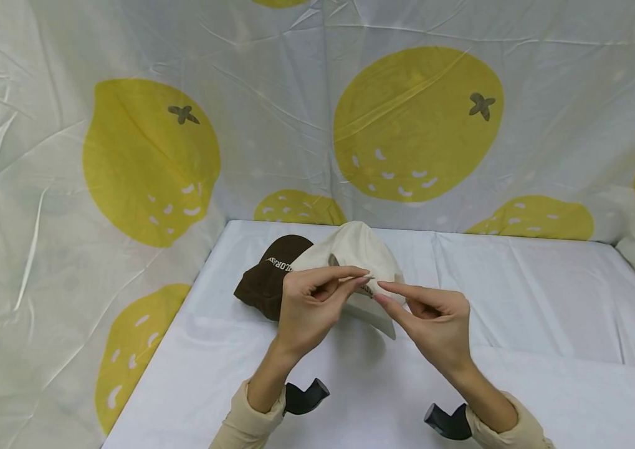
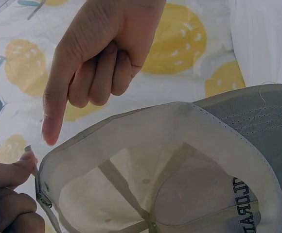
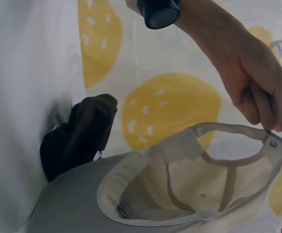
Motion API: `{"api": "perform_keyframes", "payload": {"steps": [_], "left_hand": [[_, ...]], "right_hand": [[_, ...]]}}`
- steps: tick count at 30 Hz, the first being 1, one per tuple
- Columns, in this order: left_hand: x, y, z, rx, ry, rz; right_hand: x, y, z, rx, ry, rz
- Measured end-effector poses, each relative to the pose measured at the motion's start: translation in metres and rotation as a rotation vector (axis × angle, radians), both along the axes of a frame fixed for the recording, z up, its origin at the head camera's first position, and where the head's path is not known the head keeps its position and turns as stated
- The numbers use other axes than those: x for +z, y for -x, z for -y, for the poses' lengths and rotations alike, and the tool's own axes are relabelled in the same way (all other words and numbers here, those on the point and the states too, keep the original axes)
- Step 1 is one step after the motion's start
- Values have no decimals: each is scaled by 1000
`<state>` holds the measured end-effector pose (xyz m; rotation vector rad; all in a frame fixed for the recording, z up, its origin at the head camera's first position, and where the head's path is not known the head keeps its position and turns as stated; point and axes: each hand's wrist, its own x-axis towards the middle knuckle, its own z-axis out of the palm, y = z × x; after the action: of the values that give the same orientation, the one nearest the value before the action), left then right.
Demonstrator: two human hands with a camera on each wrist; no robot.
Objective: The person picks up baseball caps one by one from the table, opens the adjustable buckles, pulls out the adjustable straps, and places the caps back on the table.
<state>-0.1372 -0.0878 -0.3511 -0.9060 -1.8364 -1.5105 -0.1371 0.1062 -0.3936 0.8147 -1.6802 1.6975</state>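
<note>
A cream baseball cap with a grey-green brim is tilted above the table, its inside facing the wrist cameras. My left hand pinches the back strap near its tip between thumb and forefinger; the strap end pokes out past the thumb. Below that is a small metal buckle. My right hand is close by, forefinger and thumb extended with a small gap between the tips, other fingers curled. In the left wrist view its forefinger points down beside the cap's back edge, apart from the strap end.
A dark brown cap with white lettering lies on the white-covered table, behind and left of the cream one. A lemon-print curtain stands behind and at the left. Black camera mounts stick out from both wrists.
</note>
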Motion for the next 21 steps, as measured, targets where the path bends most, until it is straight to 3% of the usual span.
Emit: {"api": "perform_keyframes", "payload": {"steps": [12,21], "left_hand": [[2,-2,1,-34,-20,87],[3,-3,5,-69,11,200]], "right_hand": [[-6,0,8,-98,-51,-31],[-9,5,6,-136,-41,-72]]}}
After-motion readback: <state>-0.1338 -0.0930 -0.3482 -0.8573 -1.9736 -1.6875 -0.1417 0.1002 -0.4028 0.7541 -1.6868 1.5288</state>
